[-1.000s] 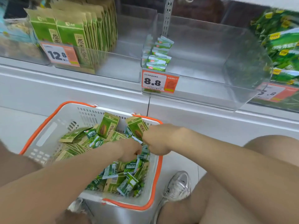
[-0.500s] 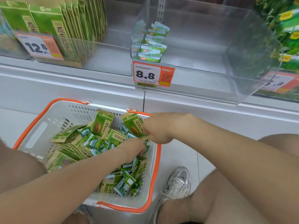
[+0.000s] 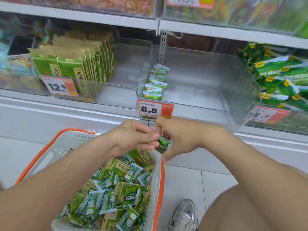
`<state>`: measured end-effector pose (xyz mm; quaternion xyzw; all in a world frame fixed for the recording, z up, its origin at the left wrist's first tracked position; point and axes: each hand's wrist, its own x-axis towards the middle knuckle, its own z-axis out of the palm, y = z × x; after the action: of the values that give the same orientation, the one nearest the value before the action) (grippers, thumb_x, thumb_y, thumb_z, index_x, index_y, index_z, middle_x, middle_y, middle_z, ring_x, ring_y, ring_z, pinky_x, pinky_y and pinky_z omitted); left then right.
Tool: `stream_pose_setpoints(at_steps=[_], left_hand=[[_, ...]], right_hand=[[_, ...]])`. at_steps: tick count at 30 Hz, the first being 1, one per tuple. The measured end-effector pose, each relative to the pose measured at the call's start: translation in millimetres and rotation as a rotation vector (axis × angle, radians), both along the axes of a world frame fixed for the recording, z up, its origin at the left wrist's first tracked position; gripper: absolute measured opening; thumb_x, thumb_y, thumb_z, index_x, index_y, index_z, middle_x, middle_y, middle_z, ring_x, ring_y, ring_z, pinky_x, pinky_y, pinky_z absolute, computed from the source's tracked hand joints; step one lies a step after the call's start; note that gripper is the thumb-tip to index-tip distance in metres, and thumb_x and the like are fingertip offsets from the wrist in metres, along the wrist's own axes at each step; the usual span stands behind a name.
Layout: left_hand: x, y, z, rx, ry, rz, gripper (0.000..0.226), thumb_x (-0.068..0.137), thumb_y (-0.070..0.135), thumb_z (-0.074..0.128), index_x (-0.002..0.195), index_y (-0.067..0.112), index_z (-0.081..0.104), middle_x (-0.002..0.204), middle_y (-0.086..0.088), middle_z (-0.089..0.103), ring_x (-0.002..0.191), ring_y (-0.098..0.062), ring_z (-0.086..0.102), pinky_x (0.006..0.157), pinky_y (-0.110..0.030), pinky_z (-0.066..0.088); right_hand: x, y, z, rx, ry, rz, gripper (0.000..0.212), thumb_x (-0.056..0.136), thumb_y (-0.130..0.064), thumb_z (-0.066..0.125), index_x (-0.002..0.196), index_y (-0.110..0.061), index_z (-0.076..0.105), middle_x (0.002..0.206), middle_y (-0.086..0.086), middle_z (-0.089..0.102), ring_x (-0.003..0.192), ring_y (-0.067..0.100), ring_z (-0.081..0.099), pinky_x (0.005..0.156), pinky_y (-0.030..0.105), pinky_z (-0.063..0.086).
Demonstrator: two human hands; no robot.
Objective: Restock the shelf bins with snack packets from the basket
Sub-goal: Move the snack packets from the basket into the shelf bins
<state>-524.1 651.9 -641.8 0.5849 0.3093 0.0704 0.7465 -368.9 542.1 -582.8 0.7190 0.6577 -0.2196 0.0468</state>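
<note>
- Price tag "8.8" (image 3: 155, 109): white and orange, centre.
- Price tag "12.8" (image 3: 59, 86): same colours, left.
- Grey sneaker (image 3: 183, 215) on pale tiled floor (image 3: 191, 177).

White tiled floor (image 3: 191, 177), tiered white shop shelving (image 3: 83, 16), grey slotted upright (image 3: 163, 47), plain white base panel (image 3: 50, 117), even bright light
</note>
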Motion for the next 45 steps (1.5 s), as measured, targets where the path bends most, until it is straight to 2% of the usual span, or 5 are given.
stream_pose_setpoints(at_steps=[8,15,20,31,45], left_hand=[[-3,-3,49,0.339,-0.161,0.221,0.035,0.101,0.033,0.066,0.074,0.012,0.067,0.063,-0.005,0.056,0.046,-0.014,0.039,0.043,-0.023,0.032],[11,5,68,0.411,-0.229,0.424,0.037,0.11,0.03,0.052,0.086,0.007,0.067,0.061,-0.001,0.061,0.042,-0.016,0.047,0.043,-0.027,0.039],[26,22,80,1.067,-0.121,0.577,0.014,0.092,0.016,0.064,0.092,0.028,0.07,0.079,0.008,0.064,0.068,-0.005,0.057,0.068,-0.022,0.044],[67,75,75,1.221,0.03,0.229,0.053,0.091,0.015,0.059,0.143,0.02,0.052,0.157,-0.007,0.039,0.15,-0.023,0.033,0.119,-0.031,0.028],[73,99,66,1.145,0.023,0.221,0.032,0.092,0.015,0.053,0.117,0.033,0.059,0.107,0.004,0.051,0.085,-0.018,0.054,0.077,-0.035,0.036]], right_hand=[[8,-12,35,0.32,0.616,-0.409,0.034,0.089,-0.017,0.081,0.113,-0.024,0.059,0.091,0.019,0.072,0.08,0.035,0.075,0.081,0.06,0.06],[6,7,47,0.515,0.809,-0.682,0.008,0.092,-0.012,0.066,0.1,-0.011,0.066,0.08,0.011,0.07,0.062,0.016,0.061,0.046,0.026,0.044],[41,44,57,0.738,0.844,-0.87,0.016,0.1,-0.023,0.057,0.089,-0.012,0.058,0.075,0.013,0.045,0.054,0.021,0.043,0.042,0.025,0.031],[140,148,27,0.517,0.21,-0.951,0.013,0.093,-0.007,0.055,0.106,-0.004,0.056,0.1,0.013,0.055,0.084,0.029,0.052,0.064,0.027,0.042],[160,202,-6,0.642,-0.02,-1.018,0.039,0.084,-0.002,0.073,0.122,-0.003,0.065,0.123,0.016,0.068,0.116,0.032,0.066,0.078,0.03,0.05]])
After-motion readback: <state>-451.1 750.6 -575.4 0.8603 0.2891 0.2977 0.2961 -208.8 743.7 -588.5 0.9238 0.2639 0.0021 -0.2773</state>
